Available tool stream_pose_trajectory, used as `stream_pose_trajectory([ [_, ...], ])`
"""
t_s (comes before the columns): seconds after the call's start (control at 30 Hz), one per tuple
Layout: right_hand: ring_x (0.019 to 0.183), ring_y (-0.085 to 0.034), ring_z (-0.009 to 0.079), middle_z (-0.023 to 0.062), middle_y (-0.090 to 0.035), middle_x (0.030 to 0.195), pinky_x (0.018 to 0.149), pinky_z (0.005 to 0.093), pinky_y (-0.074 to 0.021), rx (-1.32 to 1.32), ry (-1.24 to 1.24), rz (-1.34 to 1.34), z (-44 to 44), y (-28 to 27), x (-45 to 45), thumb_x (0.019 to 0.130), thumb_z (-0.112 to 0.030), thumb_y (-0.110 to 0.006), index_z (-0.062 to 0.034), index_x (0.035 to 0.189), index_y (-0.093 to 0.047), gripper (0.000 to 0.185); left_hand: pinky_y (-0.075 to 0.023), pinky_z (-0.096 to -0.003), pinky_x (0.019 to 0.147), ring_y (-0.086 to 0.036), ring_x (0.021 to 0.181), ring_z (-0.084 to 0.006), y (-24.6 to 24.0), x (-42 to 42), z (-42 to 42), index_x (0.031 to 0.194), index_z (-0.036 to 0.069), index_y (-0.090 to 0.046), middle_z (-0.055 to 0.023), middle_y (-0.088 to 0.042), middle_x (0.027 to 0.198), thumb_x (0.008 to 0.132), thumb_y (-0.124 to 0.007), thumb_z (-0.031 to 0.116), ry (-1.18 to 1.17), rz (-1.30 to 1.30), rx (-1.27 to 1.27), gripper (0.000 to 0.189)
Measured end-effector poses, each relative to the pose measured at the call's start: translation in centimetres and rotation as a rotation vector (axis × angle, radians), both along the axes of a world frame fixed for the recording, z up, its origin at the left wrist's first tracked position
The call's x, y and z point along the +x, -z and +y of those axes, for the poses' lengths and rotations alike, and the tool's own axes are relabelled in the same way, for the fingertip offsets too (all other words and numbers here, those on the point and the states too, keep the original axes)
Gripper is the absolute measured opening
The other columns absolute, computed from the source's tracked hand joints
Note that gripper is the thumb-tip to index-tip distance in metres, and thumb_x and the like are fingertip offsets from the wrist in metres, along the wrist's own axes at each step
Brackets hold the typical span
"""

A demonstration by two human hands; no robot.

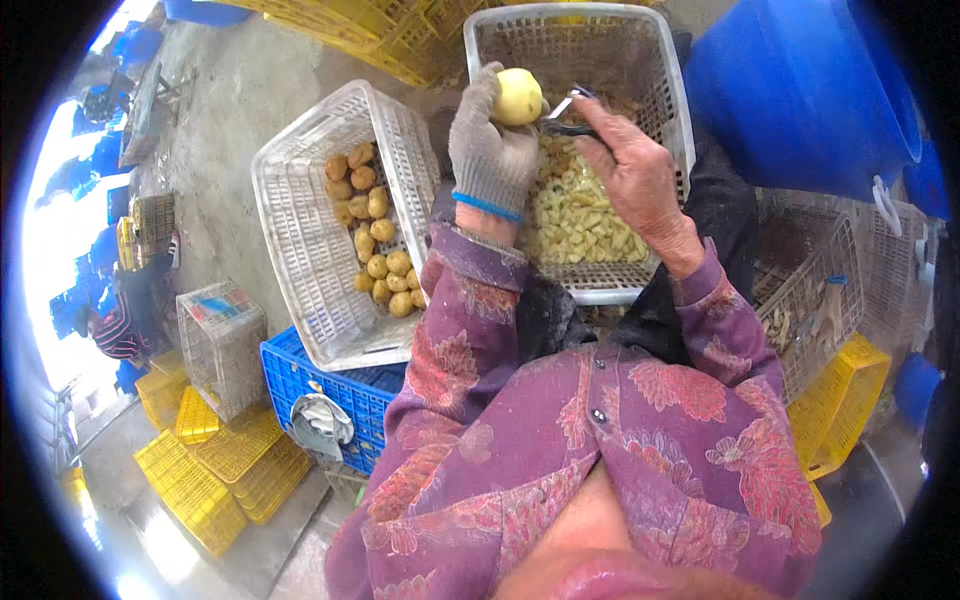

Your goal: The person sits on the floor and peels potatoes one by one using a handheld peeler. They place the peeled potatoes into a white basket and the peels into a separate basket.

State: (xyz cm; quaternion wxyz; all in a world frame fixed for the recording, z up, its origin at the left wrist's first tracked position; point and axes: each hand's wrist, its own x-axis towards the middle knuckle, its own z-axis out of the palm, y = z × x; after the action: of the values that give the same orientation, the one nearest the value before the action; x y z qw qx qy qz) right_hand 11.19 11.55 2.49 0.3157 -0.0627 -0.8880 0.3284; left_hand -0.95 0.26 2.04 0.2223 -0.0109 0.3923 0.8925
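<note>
My left hand (491, 142), in a grey knit glove with a blue cuff edge, holds a peeled potato (517, 97) that shows pale yellow flesh and a darker spot. In my bare right hand (634, 172) is a peeler (566, 120), its head close to the potato's right side; whether it touches cannot be told. Both hands are above a whitish plastic crate (679, 112) between my knees. Pale peelings or potato pieces (585, 217) cover much of its bottom, with browner scraps toward the far end.
Unpeeled potatoes (379, 225) lie in a tilted white crate (300, 247) at my left, over a blue crate (337, 397). A large blue barrel (795, 97) stands at the far right. Yellow crates (187, 487) are at lower left; a person in a striped top (124, 326) is farther off.
</note>
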Motion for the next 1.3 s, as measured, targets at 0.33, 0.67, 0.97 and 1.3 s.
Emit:
stream_pose_trajectory([
  [0.33,0.055,-0.06,0.0205,0.0058,-0.058,0.073,0.048,0.0317,-0.0494,0.265,0.055,-0.227,2.7,2.2,3.1,0.087,-0.03,-0.064,-0.0188,0.129,-0.057,0.044,-0.0489,-0.0463,0.085,-0.057,0.097,-0.0284,-0.7,0.3,-0.1,0.113,0.001,-0.051,-0.0134,-0.057,0.104,0.097,-0.053,0.021,-0.03,-0.284,0.08,0.025],
  [0.67,0.104,-0.064,0.0308,0.0147,-0.063,0.121,0.087,0.0373,-0.0513,-0.113,0.029,-0.412,3.3,3.3,2.0,0.091,-0.018,-0.062,-0.0118,0.129,-0.057,0.039,-0.0512,-0.0451,0.085,-0.06,0.094,-0.0297,-0.6,-0.1,-0.1,0.115,-0.001,-0.052,-0.0155,-0.06,0.106,0.095,-0.053,0.021,0.086,-0.261,0.131,0.03],
  [0.97,0.085,-0.068,0.0274,0.018,-0.067,0.103,0.067,0.0334,-0.0524,0.016,-0.031,-0.505,3.2,3.6,2.2,0.093,-0.032,-0.059,-0.0104,0.128,-0.057,0.042,-0.0509,-0.0405,0.085,-0.06,0.097,-0.0279,-1.5,-0.3,-0.7,0.115,0.003,-0.055,-0.0135,-0.059,0.107,0.092,-0.054,0.018,0.01,-0.214,0.257,0.028],
  [1.3,0.06,-0.05,0.008,-0.0008,-0.059,0.086,0.051,0.0203,-0.0405,-1.195,0.05,-0.061,-1.6,-0.6,-3.2,0.096,-0.031,-0.056,-0.0077,0.125,-0.055,0.037,-0.0463,-0.0367,0.096,-0.054,0.113,-0.0258,-3.0,2.0,1.0,0.136,-0.001,-0.041,-0.0148,-0.053,0.127,0.089,-0.049,0.008,0.239,0.124,-0.032,0.048],
])
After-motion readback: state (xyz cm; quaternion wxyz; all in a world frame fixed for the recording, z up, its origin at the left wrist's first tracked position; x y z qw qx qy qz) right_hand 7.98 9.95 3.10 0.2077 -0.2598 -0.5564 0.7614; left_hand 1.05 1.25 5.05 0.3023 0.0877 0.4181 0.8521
